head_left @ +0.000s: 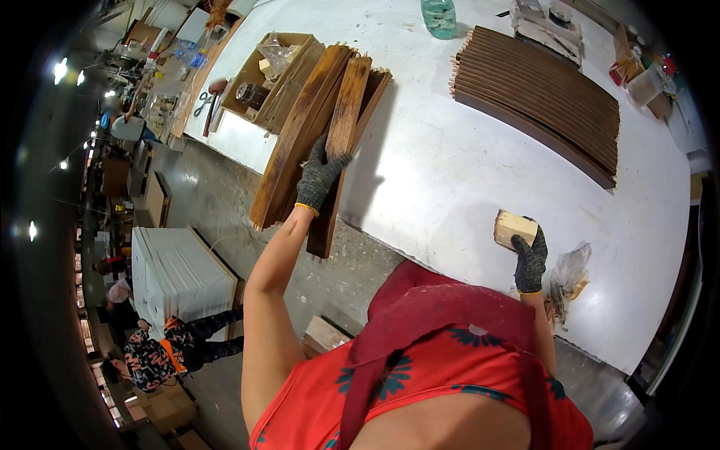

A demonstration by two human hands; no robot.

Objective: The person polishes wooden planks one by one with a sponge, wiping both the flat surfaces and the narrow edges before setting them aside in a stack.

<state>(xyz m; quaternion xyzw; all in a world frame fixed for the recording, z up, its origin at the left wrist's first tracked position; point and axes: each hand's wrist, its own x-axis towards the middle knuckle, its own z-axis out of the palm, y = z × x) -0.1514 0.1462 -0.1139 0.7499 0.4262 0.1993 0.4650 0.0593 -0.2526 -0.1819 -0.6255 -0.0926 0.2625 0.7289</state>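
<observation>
My left hand (321,178), in a dark grey knit glove with a yellow cuff, grips a brown wooden slat (348,101). Its thumb and fingers lie on either side of the wood. More stained slats (304,124) lie beside and beneath that one, their near ends jutting past the table edge. Over the table's right part, my right hand (531,259), gloved alike, holds a cream-coloured sanding block (516,227) with a brownish end. Close by that hand lies a crumpled clear plastic bag (570,274).
On the white table (420,157), a neat row of dark slats (536,101) lies at the far right. A wooden box (281,94) with a jar stands at the left, near green-handled scissors (202,103). A teal bottle (439,19) stands at the back. Another person (161,349) is in the left background.
</observation>
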